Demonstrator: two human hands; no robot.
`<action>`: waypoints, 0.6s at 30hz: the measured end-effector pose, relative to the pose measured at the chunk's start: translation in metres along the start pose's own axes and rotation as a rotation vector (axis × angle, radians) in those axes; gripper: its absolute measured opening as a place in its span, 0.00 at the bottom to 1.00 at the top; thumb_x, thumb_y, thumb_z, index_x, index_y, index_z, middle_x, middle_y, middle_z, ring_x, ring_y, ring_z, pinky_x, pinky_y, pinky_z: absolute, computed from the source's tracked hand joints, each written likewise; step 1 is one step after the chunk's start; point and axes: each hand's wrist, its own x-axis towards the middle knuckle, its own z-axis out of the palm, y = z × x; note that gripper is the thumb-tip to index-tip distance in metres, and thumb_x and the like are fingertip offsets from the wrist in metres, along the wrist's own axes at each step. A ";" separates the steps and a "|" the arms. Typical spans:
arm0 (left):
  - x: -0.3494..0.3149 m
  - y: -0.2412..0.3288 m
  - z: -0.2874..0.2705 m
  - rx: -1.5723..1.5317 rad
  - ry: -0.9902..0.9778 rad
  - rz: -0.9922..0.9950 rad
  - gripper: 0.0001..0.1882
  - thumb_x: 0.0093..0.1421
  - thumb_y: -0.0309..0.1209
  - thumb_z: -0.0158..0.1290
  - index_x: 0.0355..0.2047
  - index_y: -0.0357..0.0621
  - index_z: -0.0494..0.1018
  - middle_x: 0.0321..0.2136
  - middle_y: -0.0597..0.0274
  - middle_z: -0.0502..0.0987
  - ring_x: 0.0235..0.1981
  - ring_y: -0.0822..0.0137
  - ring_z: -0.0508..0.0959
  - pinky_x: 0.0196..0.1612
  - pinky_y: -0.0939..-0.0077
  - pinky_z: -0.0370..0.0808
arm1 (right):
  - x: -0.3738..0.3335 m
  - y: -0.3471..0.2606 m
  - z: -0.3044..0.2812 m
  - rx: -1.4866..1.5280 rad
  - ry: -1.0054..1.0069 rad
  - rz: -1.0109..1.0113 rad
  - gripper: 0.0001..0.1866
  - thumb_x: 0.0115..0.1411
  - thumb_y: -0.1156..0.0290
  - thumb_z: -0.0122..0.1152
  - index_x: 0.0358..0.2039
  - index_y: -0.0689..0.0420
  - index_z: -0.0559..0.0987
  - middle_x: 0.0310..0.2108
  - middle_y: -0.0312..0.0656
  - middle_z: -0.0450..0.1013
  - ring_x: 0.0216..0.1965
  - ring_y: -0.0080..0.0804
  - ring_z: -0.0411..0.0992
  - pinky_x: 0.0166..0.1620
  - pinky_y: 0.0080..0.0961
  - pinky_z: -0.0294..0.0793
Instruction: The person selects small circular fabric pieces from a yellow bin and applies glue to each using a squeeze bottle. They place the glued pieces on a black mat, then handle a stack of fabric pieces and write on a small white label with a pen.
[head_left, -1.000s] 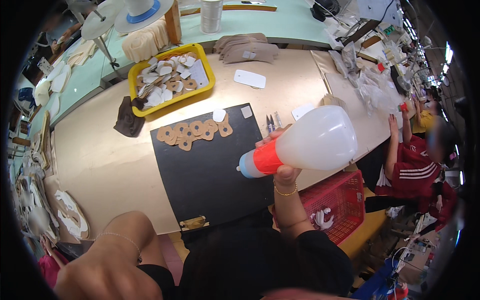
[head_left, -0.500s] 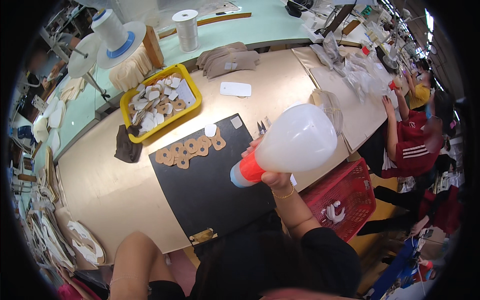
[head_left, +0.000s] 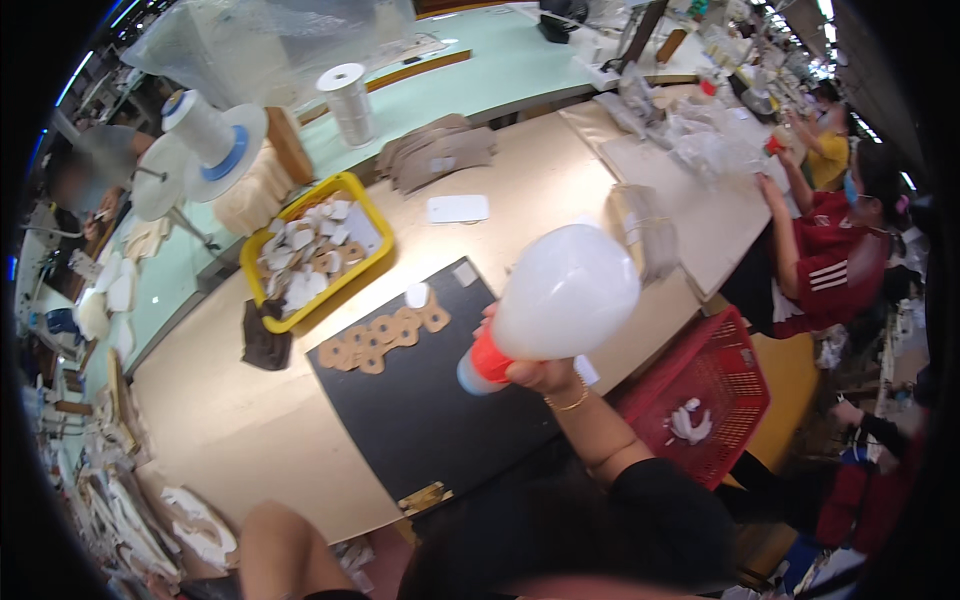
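Note:
My right hand (head_left: pixel 543 374) is closed around the red neck of a translucent white bulb-shaped bottle (head_left: pixel 570 290). The bottle tilts, its rounded body up and to the right, its pale blue end pointing down-left over a black board (head_left: pixel 430 400). Several tan pieces with round holes (head_left: pixel 383 330) lie overlapping in a cluster along the board's far-left part, apart from the bottle. A small white piece (head_left: pixel 417 295) rests at their upper end. At the lower left my bent left arm (head_left: pixel 285 545) shows near the elbow; its hand is out of view.
Beyond the board stands a yellow basket (head_left: pixel 384 262) of white and tan pieces, with a dark cloth (head_left: pixel 266 340) beside it. Grey-brown pieces (head_left: pixel 440 155) and thread spools (head_left: pixel 345 105) sit farther back. A red crate (head_left: pixel 735 400) is at right, near a person in red (head_left: pixel 835 265).
The whole view has shifted, with the table things sitting lower at left. The bottle stays in my right hand, slightly lower and farther left in the picture.

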 end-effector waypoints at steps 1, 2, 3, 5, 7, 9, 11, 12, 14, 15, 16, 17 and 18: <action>-0.011 0.000 0.008 -0.004 -0.083 -0.037 0.17 0.48 0.14 0.50 0.13 0.46 0.56 0.08 0.71 0.60 0.07 0.79 0.62 0.09 0.84 0.45 | -0.001 0.001 0.002 -0.005 0.005 0.011 0.50 0.40 0.50 0.76 0.56 0.64 0.61 0.47 0.49 0.69 0.43 0.39 0.74 0.46 0.36 0.77; -0.028 -0.007 0.015 -0.274 0.005 -0.069 0.16 0.51 0.17 0.51 0.15 0.46 0.58 0.08 0.69 0.60 0.07 0.76 0.62 0.08 0.82 0.46 | -0.001 0.001 0.001 -0.052 0.008 0.021 0.50 0.40 0.49 0.76 0.56 0.65 0.61 0.46 0.49 0.69 0.43 0.38 0.74 0.46 0.36 0.77; -0.035 -0.008 0.020 -0.371 -0.067 -0.172 0.16 0.55 0.29 0.56 0.17 0.44 0.60 0.07 0.67 0.60 0.06 0.70 0.63 0.07 0.78 0.48 | 0.000 0.001 0.000 -0.093 -0.002 0.011 0.50 0.40 0.47 0.75 0.55 0.65 0.61 0.46 0.49 0.69 0.43 0.38 0.74 0.46 0.36 0.77; -0.059 -0.021 0.036 -0.521 -0.182 -0.118 0.12 0.56 0.26 0.48 0.16 0.46 0.65 0.13 0.63 0.67 0.15 0.71 0.70 0.16 0.73 0.61 | 0.003 -0.001 -0.001 -0.141 -0.009 -0.022 0.51 0.41 0.43 0.72 0.55 0.66 0.61 0.46 0.48 0.69 0.43 0.37 0.74 0.45 0.36 0.78; -0.078 -0.037 0.047 -0.677 -0.576 -0.153 0.13 0.60 0.32 0.47 0.19 0.45 0.72 0.18 0.55 0.74 0.20 0.62 0.76 0.23 0.73 0.69 | 0.005 -0.005 0.001 -0.136 0.006 -0.072 0.51 0.42 0.39 0.69 0.54 0.67 0.61 0.45 0.48 0.69 0.42 0.37 0.74 0.45 0.35 0.78; -0.082 -0.038 0.067 -0.183 -0.809 -0.476 0.15 0.45 0.33 0.53 0.35 0.41 0.73 0.16 0.70 0.61 0.15 0.74 0.65 0.15 0.81 0.60 | 0.006 -0.009 0.002 -0.062 0.024 -0.037 0.51 0.42 0.38 0.68 0.54 0.67 0.62 0.45 0.48 0.68 0.42 0.37 0.73 0.44 0.36 0.78; -0.087 -0.054 0.057 -0.004 -0.998 -0.617 0.17 0.45 0.30 0.53 0.37 0.38 0.73 0.17 0.68 0.67 0.15 0.71 0.71 0.13 0.79 0.65 | 0.006 -0.009 -0.002 -0.003 0.047 -0.073 0.50 0.44 0.40 0.68 0.53 0.68 0.63 0.45 0.49 0.69 0.42 0.38 0.73 0.44 0.36 0.78; -0.083 -0.056 0.047 0.100 -0.949 -0.659 0.19 0.44 0.30 0.56 0.39 0.43 0.73 0.16 0.71 0.63 0.14 0.75 0.68 0.15 0.80 0.63 | 0.006 -0.006 -0.004 0.034 0.065 -0.120 0.48 0.45 0.42 0.69 0.54 0.68 0.63 0.46 0.51 0.69 0.42 0.40 0.74 0.43 0.36 0.78; -0.075 -0.060 0.042 0.205 -0.883 -0.697 0.18 0.45 0.31 0.55 0.39 0.43 0.73 0.15 0.71 0.64 0.15 0.74 0.70 0.14 0.80 0.63 | 0.005 0.005 -0.012 0.079 0.112 -0.134 0.49 0.45 0.43 0.70 0.55 0.68 0.62 0.47 0.52 0.69 0.41 0.41 0.74 0.43 0.37 0.78; -0.070 -0.059 0.042 0.279 -0.856 -0.727 0.17 0.46 0.31 0.55 0.38 0.43 0.73 0.15 0.70 0.65 0.15 0.73 0.71 0.14 0.80 0.63 | 0.006 0.011 -0.019 0.088 0.133 -0.103 0.51 0.44 0.43 0.70 0.56 0.67 0.60 0.47 0.52 0.68 0.41 0.40 0.74 0.43 0.37 0.79; -0.068 -0.062 0.049 0.196 -0.876 -0.754 0.15 0.47 0.31 0.55 0.37 0.43 0.74 0.16 0.69 0.68 0.17 0.72 0.73 0.14 0.80 0.64 | 0.007 0.019 -0.025 0.097 0.161 -0.073 0.51 0.43 0.40 0.69 0.55 0.67 0.61 0.44 0.49 0.69 0.41 0.39 0.72 0.44 0.37 0.77; -0.066 -0.067 0.061 0.120 -0.822 -0.789 0.14 0.48 0.31 0.54 0.36 0.43 0.75 0.17 0.68 0.71 0.18 0.70 0.75 0.14 0.79 0.65 | 0.009 0.026 -0.034 0.102 0.183 -0.043 0.52 0.42 0.37 0.68 0.55 0.66 0.62 0.41 0.46 0.69 0.42 0.37 0.71 0.46 0.37 0.75; -0.062 -0.067 0.074 0.038 -1.014 -0.714 0.08 0.49 0.33 0.54 0.29 0.46 0.76 0.19 0.63 0.75 0.21 0.65 0.77 0.17 0.71 0.68 | 0.014 0.035 -0.041 0.145 0.146 -0.049 0.51 0.42 0.37 0.68 0.54 0.67 0.63 0.41 0.47 0.70 0.40 0.38 0.72 0.44 0.37 0.77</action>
